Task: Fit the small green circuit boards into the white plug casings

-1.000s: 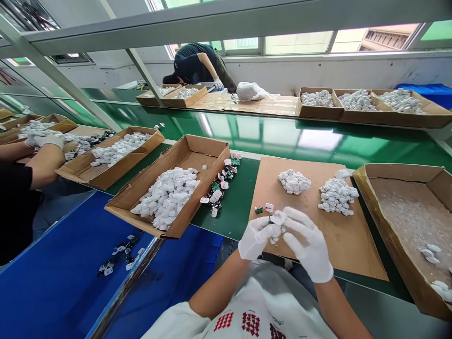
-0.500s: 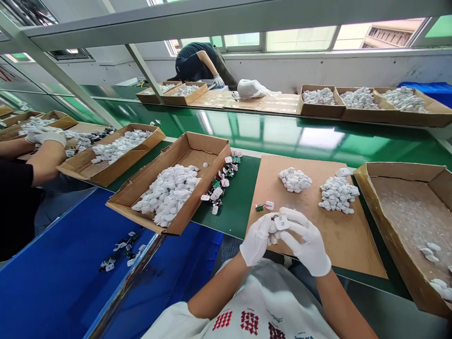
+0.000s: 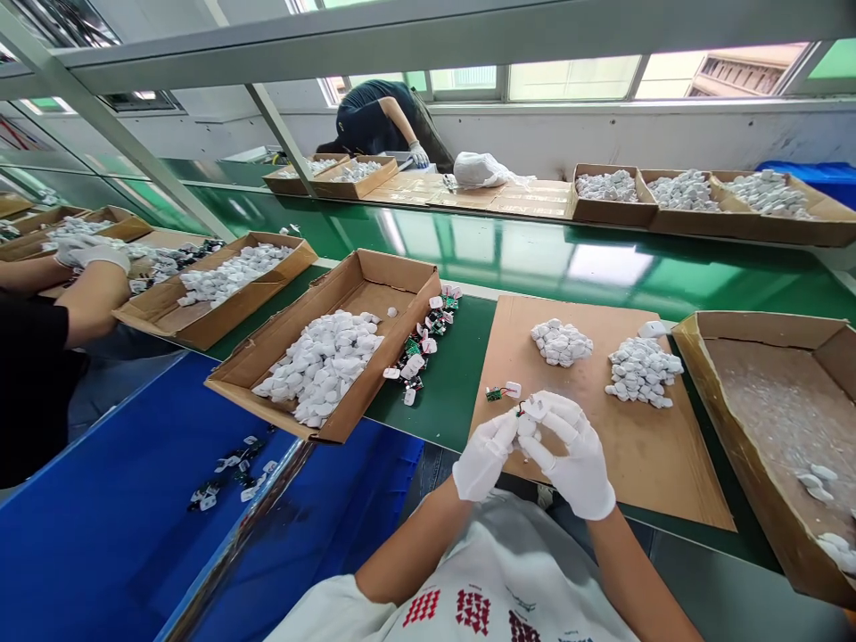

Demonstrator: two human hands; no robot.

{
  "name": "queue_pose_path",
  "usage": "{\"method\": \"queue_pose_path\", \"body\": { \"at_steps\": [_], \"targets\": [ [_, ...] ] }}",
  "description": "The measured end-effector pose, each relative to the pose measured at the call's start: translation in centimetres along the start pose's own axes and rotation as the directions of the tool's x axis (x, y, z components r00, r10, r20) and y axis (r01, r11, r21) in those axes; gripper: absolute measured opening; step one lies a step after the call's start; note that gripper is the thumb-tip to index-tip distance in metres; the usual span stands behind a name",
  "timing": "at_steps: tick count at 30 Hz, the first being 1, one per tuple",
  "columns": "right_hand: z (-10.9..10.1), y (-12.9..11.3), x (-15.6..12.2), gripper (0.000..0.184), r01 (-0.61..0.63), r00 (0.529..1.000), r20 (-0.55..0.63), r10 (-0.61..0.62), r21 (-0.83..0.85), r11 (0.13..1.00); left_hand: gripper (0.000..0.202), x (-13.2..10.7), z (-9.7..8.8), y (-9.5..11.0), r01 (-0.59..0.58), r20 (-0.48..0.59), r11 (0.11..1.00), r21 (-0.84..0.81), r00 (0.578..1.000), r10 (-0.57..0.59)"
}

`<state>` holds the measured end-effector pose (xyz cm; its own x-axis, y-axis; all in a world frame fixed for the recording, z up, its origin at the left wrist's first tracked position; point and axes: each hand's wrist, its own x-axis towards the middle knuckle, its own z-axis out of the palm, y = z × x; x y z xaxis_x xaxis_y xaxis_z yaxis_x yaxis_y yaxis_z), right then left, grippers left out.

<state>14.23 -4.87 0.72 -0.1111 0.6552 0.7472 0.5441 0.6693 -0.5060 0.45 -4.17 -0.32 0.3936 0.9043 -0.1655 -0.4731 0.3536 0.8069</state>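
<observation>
Both my hands wear white gloves and meet above the near edge of a cardboard sheet [image 3: 662, 464]. My left hand [image 3: 487, 456] is closed in a pinch on small white rounded pieces [image 3: 527, 426]. Fingers of my right hand [image 3: 576, 456] pinch a small white square piece [image 3: 535, 410] against them, with a dark bit of wire or board showing beside it. The gloves partly hide these parts. Just beyond the fingertips lies a small green circuit board [image 3: 493, 393] wired to a white square piece. Two heaps of white rounded pieces, a left heap [image 3: 562, 343] and a right heap [image 3: 643, 370], rest on the sheet.
Left of the sheet, a cardboard tray [image 3: 220, 385] holds white pieces, with a row of wired circuit boards [image 3: 413, 364] alongside. Another cardboard tray [image 3: 742, 473] stands at right. A blue bin [image 3: 100, 535] is at lower left. Two co-workers [image 3: 100, 267] [image 3: 374, 116] are nearby.
My right hand has shifted slightly left, closer to my left hand. The white square piece has turned, so its printed face no longer shows plainly. The whole view has shifted slightly.
</observation>
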Motion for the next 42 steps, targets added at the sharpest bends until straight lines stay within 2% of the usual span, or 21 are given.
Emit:
{"method": "queue_pose_path", "body": {
  "at_steps": [3,8,11,15,20,23,25,28,31,34,38,42],
  "targets": [
    [0.0,0.0,-0.2,0.045,-0.007,1.0,0.017,0.007,0.0,1.0,0.041,-0.2,0.1,0.2,-0.013,0.018,0.999,0.034,1.0,0.012],
    [-0.1,0.2,-0.7,0.041,-0.192,0.978,0.094,0.184,0.081,0.978,0.039,-0.2,0.7,1.0,0.02,0.064,0.997,-0.077,0.998,-0.015],
    [-0.1,0.5,-0.6,0.042,-0.092,0.995,0.042,0.093,-0.011,0.996,0.037,0.2,0.4,0.5,0.078,0.074,0.988,-0.132,0.995,-0.069],
    [0.4,0.9,-0.6,0.044,0.025,1.0,-0.014,-0.026,-0.072,0.997,0.045,0.9,-0.4,-0.7,0.152,0.045,0.975,-0.16,0.988,-0.146],
    [1.1,1.0,-0.8,0.044,0.035,0.999,-0.002,-0.035,-0.085,0.996,0.043,0.8,-0.1,-1.1,0.071,-0.049,0.978,-0.196,0.995,-0.082],
    [1.0,1.0,-0.9,0.042,0.055,0.998,0.004,-0.055,-0.091,0.994,0.044,0.9,0.2,-1.5,0.078,-0.089,0.971,-0.225,0.991,-0.1],
    [0.7,1.1,-1.0,0.039,0.077,0.997,-0.004,-0.078,-0.107,0.991,0.048,1.1,0.0,-1.7,0.107,-0.086,0.977,-0.184,0.989,-0.124],
    [0.4,1.4,-1.1,0.038,0.095,0.995,-0.022,-0.1,-0.149,0.984,0.053,1.3,-0.7,-1.4,0.112,-0.066,0.994,-0.022,0.991,-0.113],
    [0.3,1.4,-1.1,0.039,0.079,0.997,-0.009,-0.081,-0.146,0.986,0.058,0.9,-1.2,-0.3,0.109,0.003,0.984,0.143,0.994,-0.111],
    [0.3,1.1,-1.1,0.043,0.025,0.998,0.058,-0.021,-0.064,0.998,0.053,0.3,-0.9,1.1,0.065,0.056,0.963,0.262,0.995,-0.083],
    [0.2,1.1,-1.2,0.045,-0.046,0.99,0.134,0.037,0.061,0.997,0.049,0.3,-0.6,1.8,0.066,0.104,0.949,0.309,0.989,-0.102],
    [-0.1,1.1,-1.1,0.027,0.031,0.993,0.115,-0.029,-0.01,0.999,0.057,0.8,-1.2,1.2,0.075,0.167,0.949,0.306,0.977,-0.132]
  ]
}}
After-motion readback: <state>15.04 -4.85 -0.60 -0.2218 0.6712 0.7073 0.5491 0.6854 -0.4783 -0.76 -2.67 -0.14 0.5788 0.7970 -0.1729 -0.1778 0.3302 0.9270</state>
